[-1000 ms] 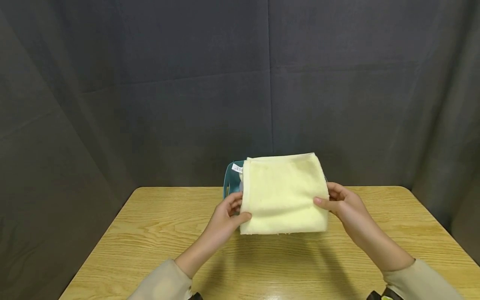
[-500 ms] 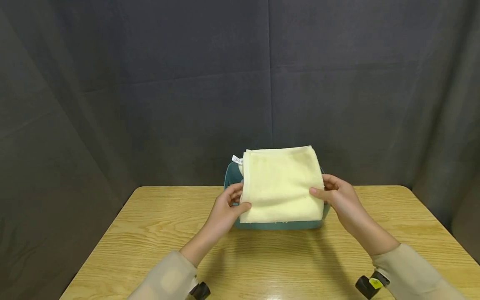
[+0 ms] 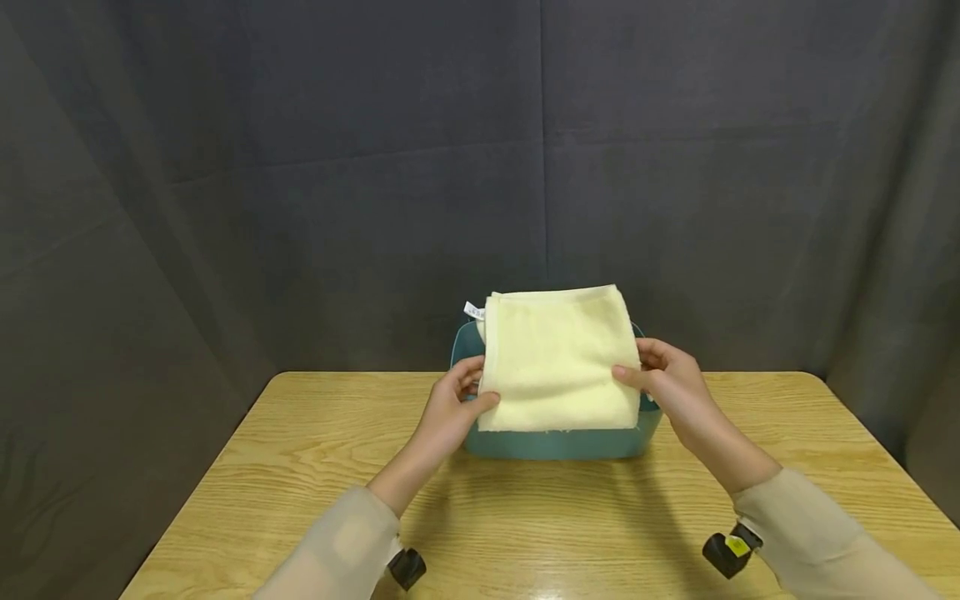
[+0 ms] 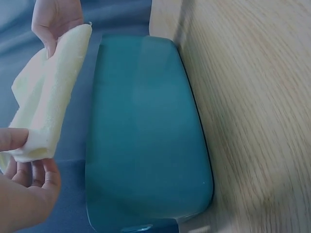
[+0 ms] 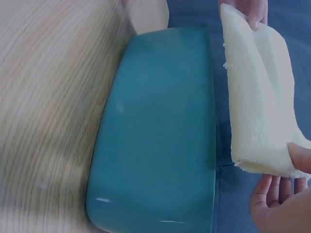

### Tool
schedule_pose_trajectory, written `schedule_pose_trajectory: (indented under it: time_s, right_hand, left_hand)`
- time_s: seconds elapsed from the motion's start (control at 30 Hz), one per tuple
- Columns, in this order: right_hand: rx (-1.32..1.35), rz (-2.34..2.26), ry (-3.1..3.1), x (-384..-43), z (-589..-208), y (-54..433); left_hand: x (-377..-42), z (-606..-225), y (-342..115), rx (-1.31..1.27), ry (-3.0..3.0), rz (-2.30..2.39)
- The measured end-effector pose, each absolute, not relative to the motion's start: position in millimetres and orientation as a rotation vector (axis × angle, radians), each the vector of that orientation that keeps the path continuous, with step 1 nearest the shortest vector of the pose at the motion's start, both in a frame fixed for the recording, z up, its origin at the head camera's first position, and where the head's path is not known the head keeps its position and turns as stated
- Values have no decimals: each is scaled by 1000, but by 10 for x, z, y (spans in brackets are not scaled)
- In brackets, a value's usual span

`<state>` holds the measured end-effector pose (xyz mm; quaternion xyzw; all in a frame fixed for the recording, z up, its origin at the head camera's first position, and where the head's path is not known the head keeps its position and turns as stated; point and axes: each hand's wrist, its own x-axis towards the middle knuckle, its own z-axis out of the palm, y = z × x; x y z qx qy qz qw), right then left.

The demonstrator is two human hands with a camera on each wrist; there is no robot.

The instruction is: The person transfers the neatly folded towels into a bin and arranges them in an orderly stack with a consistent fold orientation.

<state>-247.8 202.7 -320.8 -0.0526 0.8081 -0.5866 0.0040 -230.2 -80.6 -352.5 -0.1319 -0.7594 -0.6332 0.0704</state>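
A folded pale yellow towel [image 3: 558, 358] with a small white tag [image 3: 474, 311] at its left side is held up between both hands. My left hand [image 3: 453, 408] pinches its left edge, thumb on top and fingers beneath. On the opposite edge, my right hand [image 3: 671, 383] grips in the same way. Behind and below the towel stands a teal basket [image 3: 555, 444], whose front wall shows under the towel's lower edge. Both wrist views show the towel [image 4: 53, 92] raised above the level of the basket's rim [image 5: 212, 121]. Most of the basket's inside is hidden by the towel.
The basket stands near the back of a light wooden table [image 3: 337, 450]. Dark grey curtains [image 3: 375, 167] hang behind the table and at both sides. Small black devices [image 3: 407, 568] are strapped at both wrists.
Both hands have moved the towel up and away in the head view, slightly to the left. More of the basket's front wall now shows beneath it. Both hands keep their hold.
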Motion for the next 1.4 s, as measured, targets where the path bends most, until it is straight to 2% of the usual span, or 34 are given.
schedule_pose_trajectory:
  time_s: [1.1, 1.4]
  right_hand:
    - [2, -1844, 2600, -2833, -3241, 1865]
    - [6, -1821, 2597, -2872, -3300, 1884]
  left_hand:
    - [-2658, -3592, -792, -365, -2295, -1800]
    - [-2649, -3597, -752, -397, -2355, -1678]
